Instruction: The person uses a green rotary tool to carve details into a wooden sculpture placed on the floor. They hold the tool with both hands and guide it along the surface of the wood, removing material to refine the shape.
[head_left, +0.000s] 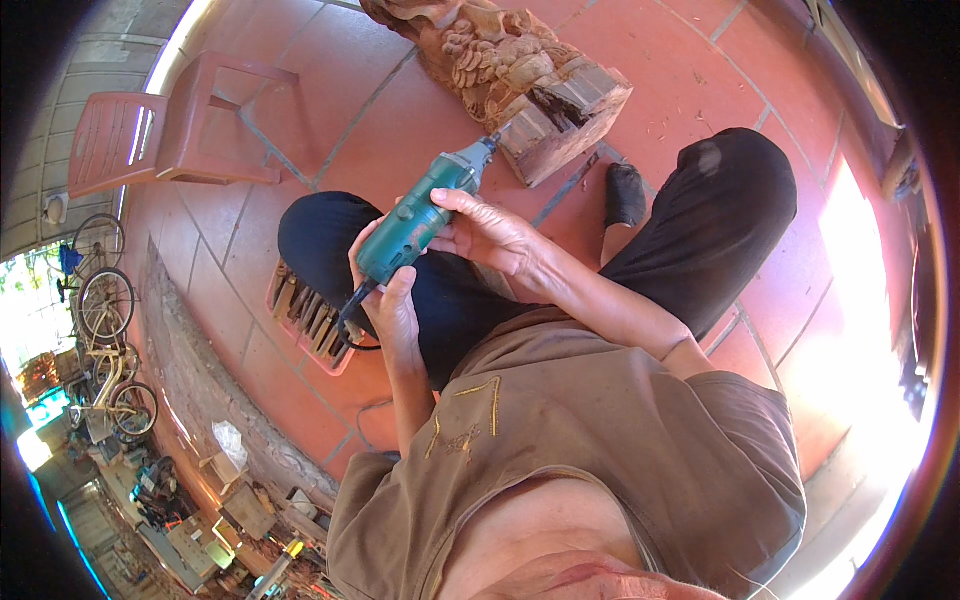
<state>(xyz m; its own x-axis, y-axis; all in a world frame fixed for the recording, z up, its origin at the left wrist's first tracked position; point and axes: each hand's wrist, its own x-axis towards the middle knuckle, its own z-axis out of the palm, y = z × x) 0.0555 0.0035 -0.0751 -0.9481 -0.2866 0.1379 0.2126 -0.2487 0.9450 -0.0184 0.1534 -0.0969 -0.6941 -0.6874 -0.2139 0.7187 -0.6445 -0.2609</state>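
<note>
Holding a green power tool (pixel 408 236) between two hands, up over the lap. Gripping the back end with the left hand (pixel 392 308), fingers bent round the far side and thumb on the near side. Gripping farther up with the right hand (pixel 492 232), thumb pressed on the green case, other fingers curled in at the side.

Just past the right thumb, a grey nose (pixel 464 165) with a thin metal tip (pixel 490 142). Under the left fingers, a black cord (pixel 352 304) coming out of the back end. Behind both hands, a brown shirt (pixel 600 420) with yellow stitching. Below and to both sides of the fingers, black pants (pixel 690 220) with bent knees.

Left of the left fingers, down on the floor, a pink basket (pixel 338 370) full of long, thin tools (pixel 308 318). Ahead of the right fingers, right by the metal tip, a big carved wood block (pixel 510 70) with bumps, curls and a dark crack in the near end. Hard to tell if touching the tip or just close. To the right of the block's near end, a foot in a dark sock (pixel 625 195).

All around, red floor tiles (pixel 690 95). Far off to the left of the fingers, a reddish plastic chair (pixel 195 120), and farther still, bikes (pixel 105 303).
</note>
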